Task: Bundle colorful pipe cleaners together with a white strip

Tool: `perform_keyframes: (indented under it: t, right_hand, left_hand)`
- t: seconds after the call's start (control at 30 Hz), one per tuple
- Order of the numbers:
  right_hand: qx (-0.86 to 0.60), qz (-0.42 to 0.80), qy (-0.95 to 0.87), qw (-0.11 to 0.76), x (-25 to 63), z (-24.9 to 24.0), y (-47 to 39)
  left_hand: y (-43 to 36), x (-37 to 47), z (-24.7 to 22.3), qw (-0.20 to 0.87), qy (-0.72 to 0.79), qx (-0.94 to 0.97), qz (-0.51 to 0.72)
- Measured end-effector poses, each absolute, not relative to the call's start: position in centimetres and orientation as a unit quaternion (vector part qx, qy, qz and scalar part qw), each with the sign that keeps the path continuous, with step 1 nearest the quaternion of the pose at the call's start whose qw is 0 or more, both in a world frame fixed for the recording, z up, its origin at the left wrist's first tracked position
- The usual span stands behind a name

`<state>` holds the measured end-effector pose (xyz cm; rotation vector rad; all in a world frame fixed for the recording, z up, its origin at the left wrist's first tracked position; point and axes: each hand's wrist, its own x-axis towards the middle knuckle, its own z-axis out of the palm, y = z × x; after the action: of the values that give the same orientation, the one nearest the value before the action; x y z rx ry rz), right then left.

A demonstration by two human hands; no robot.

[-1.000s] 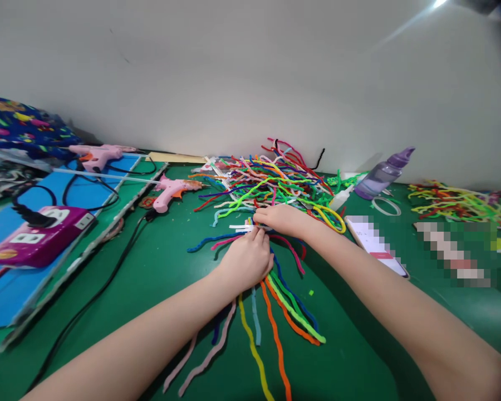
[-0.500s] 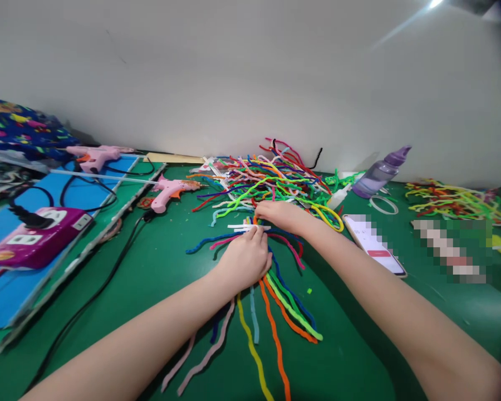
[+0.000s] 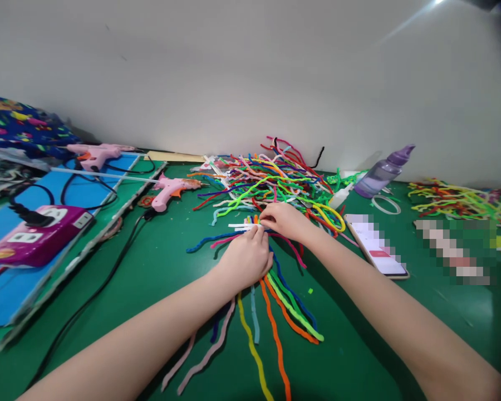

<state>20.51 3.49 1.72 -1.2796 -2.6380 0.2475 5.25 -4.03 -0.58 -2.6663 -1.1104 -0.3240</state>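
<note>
Several coloured pipe cleaners fan out on the green table, with an orange pipe cleaner (image 3: 279,340) and a yellow pipe cleaner (image 3: 254,356) reaching toward me. My left hand (image 3: 250,255) lies closed over the middle of this bundle, pressing it down. White strips (image 3: 239,226) stick out sideways just beyond its fingertips. At the far short ends of the bundle, my right hand (image 3: 278,219) is closed with fingertips bent together, close to the white strips. What lies between its fingertips is hidden. Blue and pink pipe cleaners spread to both sides under my hands.
A tangled pile of pipe cleaners (image 3: 271,178) lies behind my hands. To the left are a pink glue gun (image 3: 167,192), its black cord and a purple power strip (image 3: 37,236). A phone (image 3: 373,248), a purple bottle (image 3: 379,175) and a tape roll (image 3: 386,204) lie right.
My right hand has drawn slightly right and toward me, showing more of the coloured short ends. My left hand stays on the bundle.
</note>
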Motion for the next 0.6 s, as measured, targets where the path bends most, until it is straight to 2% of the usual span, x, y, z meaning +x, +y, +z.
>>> perform_keyframes:
  t: [0.3,0.43,0.6]
  right_hand:
    - [-0.503,0.245,-0.795,0.234,19.8,0.7,3.0]
    - [-0.505,0.292,-0.77,0.259,19.6,0.0,3.4]
    - [-0.496,0.29,-0.778,0.255,19.7,-0.4,3.9]
  left_hand:
    - [-4.0,5.3,-0.5,0.114,-0.375,-0.911,-0.125]
    - [-4.0,5.3,-0.6,0.118,-0.375,-0.911,-0.125]
    - [-4.0,5.3,-0.6,0.112,-0.381,-0.91,-0.117]
